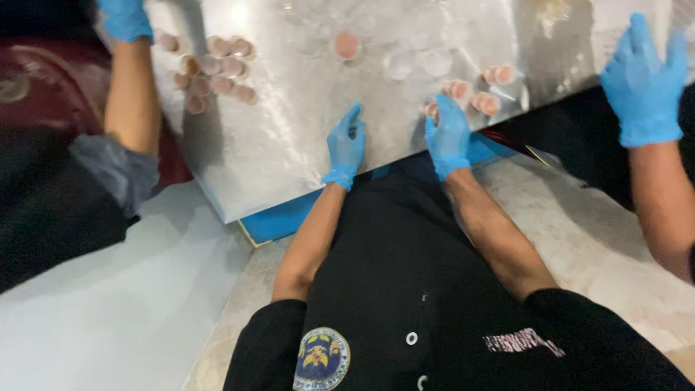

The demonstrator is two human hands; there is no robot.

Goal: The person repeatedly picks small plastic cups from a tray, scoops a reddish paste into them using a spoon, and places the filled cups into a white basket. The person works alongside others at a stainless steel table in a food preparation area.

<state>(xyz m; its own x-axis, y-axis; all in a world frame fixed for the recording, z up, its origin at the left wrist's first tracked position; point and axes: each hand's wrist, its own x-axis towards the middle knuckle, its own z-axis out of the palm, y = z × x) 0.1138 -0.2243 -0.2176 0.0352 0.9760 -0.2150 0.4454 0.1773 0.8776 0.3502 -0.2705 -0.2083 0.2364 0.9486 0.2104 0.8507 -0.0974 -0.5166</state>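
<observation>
Food-prep kitchen: steel table (289,145), sauce cups (217,69), blue-gloved hands w/ co-workers.

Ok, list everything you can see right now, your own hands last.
table: one, shiny metal, ahead of the person
filled cups: about ten, pinkish, clustered far left on the table
more filled cups: several, pinkish, by the right hand; one alone further back
empty cups: several, clear, middle back; count unclear
co-worker hands: two, blue gloves, one top left, one right edge
left hand: blue glove, resting on the table
right hand: blue glove, touching the nearest pink cups
</observation>
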